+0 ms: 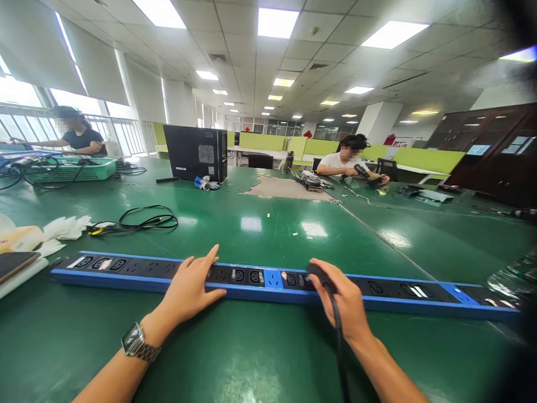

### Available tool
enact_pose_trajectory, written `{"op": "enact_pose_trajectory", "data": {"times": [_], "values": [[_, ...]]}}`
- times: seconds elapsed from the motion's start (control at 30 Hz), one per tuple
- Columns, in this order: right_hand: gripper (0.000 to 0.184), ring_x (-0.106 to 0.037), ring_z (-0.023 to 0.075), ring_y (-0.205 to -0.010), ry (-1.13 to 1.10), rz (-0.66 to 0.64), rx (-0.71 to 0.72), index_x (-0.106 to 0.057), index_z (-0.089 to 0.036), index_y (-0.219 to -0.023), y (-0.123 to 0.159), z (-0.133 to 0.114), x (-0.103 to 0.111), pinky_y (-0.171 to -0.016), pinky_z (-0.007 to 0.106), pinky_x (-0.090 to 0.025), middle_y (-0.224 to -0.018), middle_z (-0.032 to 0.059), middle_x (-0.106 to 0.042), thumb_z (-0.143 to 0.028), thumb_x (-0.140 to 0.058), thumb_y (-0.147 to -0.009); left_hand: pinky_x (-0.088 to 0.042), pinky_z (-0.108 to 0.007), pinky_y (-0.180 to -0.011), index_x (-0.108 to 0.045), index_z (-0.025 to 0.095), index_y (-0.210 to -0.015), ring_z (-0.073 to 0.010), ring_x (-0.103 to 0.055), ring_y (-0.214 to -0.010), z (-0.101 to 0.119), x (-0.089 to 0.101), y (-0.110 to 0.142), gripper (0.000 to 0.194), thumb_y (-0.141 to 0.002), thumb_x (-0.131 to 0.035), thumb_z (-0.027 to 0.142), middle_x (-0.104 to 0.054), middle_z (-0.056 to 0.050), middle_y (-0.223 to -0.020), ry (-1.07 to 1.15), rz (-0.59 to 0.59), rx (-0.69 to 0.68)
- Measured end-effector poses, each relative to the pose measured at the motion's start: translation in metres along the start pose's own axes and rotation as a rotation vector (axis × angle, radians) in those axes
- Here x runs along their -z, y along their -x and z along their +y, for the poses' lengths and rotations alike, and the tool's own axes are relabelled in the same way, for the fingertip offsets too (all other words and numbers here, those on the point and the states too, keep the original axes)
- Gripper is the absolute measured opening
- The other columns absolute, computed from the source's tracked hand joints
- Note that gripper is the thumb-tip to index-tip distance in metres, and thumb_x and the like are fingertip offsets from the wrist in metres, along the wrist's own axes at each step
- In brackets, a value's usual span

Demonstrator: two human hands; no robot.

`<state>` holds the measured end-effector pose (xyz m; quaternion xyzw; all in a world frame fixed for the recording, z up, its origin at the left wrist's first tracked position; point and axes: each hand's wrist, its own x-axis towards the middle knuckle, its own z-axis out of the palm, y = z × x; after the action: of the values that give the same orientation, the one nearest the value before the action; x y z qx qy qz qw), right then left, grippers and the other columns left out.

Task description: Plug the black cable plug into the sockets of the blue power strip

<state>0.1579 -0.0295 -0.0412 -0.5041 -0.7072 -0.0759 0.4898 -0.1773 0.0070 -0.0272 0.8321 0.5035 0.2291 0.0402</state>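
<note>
A long blue-edged power strip (272, 295) with black sockets lies across the green table in front of me. My left hand (191, 285) rests on it left of the middle, fingers spread, holding nothing; a metal-banded watch (136, 341) is on that wrist. Right of the middle, my right hand (346, 305) grips a black power plug (321, 275) over the strip's sockets. Its black cord (340, 350) hangs down toward me past the near edge of the strip. Whether the plug's pins are inside a socket is hidden.
Beyond the strip lie a coiled black cable (145, 220), a black computer case (195, 152) and a green basket (75, 169) of cables. A phone (17, 266) and tissues (67, 226) sit at left, clear plastic (514, 277) at right. Two people work farther back.
</note>
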Motion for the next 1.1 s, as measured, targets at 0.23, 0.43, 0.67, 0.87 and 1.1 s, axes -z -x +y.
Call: {"op": "enact_pose_trajectory", "data": {"times": [0.23,0.43,0.67,0.87,1.1], "values": [[0.028,-0.068,0.02,-0.094,0.054,-0.125,0.001,-0.063,-0.022,-0.111,0.012,0.043,0.033,-0.085,0.034,-0.055,-0.104,0.0075,-0.072,-0.037,-0.053,-0.09,-0.038,-0.048,-0.104,-0.046,0.024,-0.136,-0.0291,-0.054,-0.12,0.029,-0.006,-0.007,0.066,-0.077,-0.07,0.042,-0.061,-0.009,-0.129,0.16,0.096,-0.103],[0.065,-0.061,0.0275,-0.113,0.228,-0.168,0.018,-0.039,-0.022,-0.141,0.027,0.053,0.031,-0.1,0.05,-0.046,-0.128,0.0132,-0.061,-0.049,-0.058,-0.085,-0.041,-0.045,-0.101,-0.051,0.023,-0.131,-0.0256,-0.056,-0.115,0.118,-0.042,-0.042,0.051,-0.083,-0.066,0.033,-0.063,-0.008,-0.125,0.251,0.04,-0.275],[0.083,-0.061,0.0278,-0.111,0.305,-0.158,0.012,-0.024,-0.021,-0.148,0.041,0.063,0.027,-0.095,0.048,-0.048,-0.128,0.0143,-0.061,-0.056,-0.059,-0.081,-0.045,-0.041,-0.086,-0.056,0.026,-0.12,-0.0248,-0.058,-0.101,0.196,-0.075,-0.084,0.031,-0.089,-0.059,0.032,-0.069,-0.005,-0.103,0.16,-0.083,-0.323],[0.073,-0.061,0.0284,-0.112,0.327,-0.164,-0.071,-0.041,-0.021,-0.139,0.038,0.055,0.028,-0.095,0.049,-0.047,-0.125,0.0125,-0.063,-0.058,-0.061,-0.079,-0.04,-0.041,-0.09,-0.052,0.025,-0.121,-0.0232,-0.055,-0.106,0.157,-0.056,-0.059,0.029,-0.092,-0.054,0.029,-0.067,-0.005,-0.111,0.199,0.092,-0.295],[0.066,-0.059,0.0297,-0.115,0.314,-0.151,-0.157,-0.048,-0.023,-0.134,0.032,0.038,0.029,-0.094,0.05,-0.049,-0.128,0.0108,-0.062,-0.058,-0.058,-0.08,-0.042,-0.04,-0.09,-0.053,0.021,-0.12,-0.0244,-0.056,-0.104,0.1,-0.035,-0.036,0.029,-0.091,-0.05,0.021,-0.065,-0.007,-0.113,0.159,0.028,-0.131]]}}
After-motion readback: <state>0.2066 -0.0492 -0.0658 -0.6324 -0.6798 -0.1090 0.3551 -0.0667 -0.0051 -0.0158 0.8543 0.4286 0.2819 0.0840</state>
